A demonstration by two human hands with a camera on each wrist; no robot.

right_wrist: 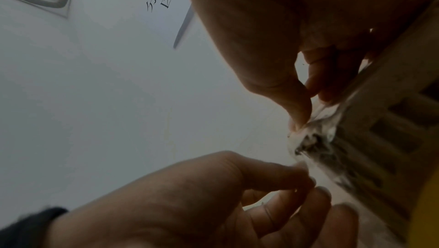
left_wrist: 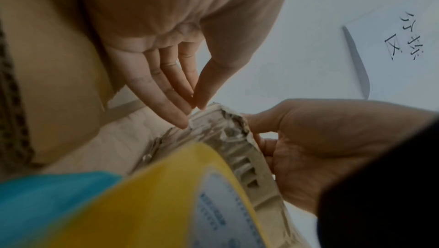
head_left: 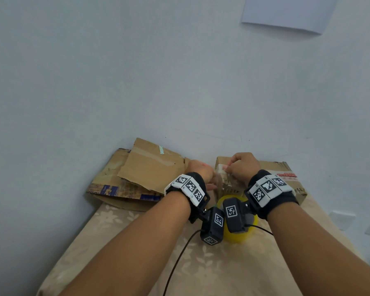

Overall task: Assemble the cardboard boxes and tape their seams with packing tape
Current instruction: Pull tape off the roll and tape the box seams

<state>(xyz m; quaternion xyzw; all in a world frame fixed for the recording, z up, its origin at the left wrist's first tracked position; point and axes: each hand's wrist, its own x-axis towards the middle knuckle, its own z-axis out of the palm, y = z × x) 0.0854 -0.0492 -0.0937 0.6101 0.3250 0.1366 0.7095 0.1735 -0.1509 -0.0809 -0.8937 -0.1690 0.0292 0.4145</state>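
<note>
A brown cardboard box lies on the table against the wall. A crumpled clear tape strip clings to its torn near-left corner. My left hand pinches the strip's lower edge between thumb and fingertips. My right hand pinches the strip's upper part between thumb and forefinger. A yellow packing tape roll sits just in front of the box, partly hidden under my wrist cameras. In the right wrist view, the left hand meets the tape strip from below.
Flattened cardboard pieces are stacked at the left, leaning on the wall. A beige floral cloth covers the table. A black cable runs across it towards me. A paper sheet hangs on the wall above.
</note>
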